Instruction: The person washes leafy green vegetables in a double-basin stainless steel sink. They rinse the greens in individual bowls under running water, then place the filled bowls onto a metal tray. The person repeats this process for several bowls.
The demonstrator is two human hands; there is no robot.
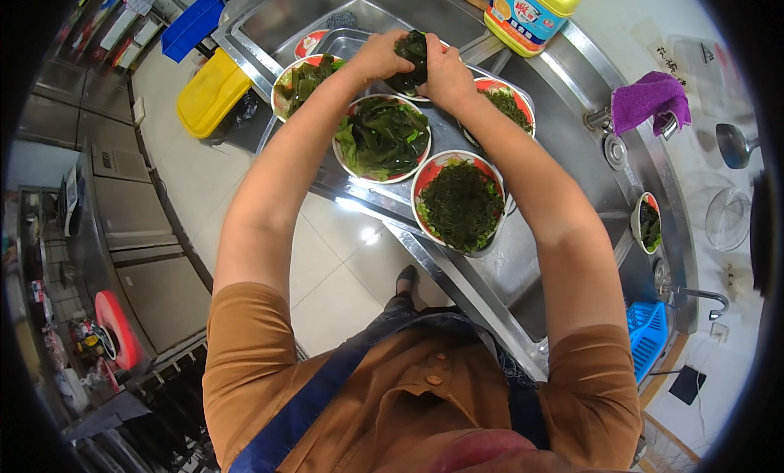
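My left hand [383,58] and my right hand [449,74] face each other around a clump of dark, wet-looking seaweed [411,60]. Beneath them is a bowl, largely covered by the hands, with part of its rim in sight. Closer to me stands a bowl of broad seaweed strips [384,139] over green leaves. Another bowl of strips [300,90] is partly behind my left forearm. Finer, thread-like seaweed [462,207] fills the red-and-white bowl [427,170] nearest me. A similar bowl [525,106] sits beside my right forearm.
The bowls stand on a metal tray [349,41] across the stainless steel sinks [582,142]. At the back is a yellow-capped detergent jug [527,17]. A purple cloth [649,102], a small bowl [638,225], a faucet [698,294] and a blue basket [649,338] line the right side.
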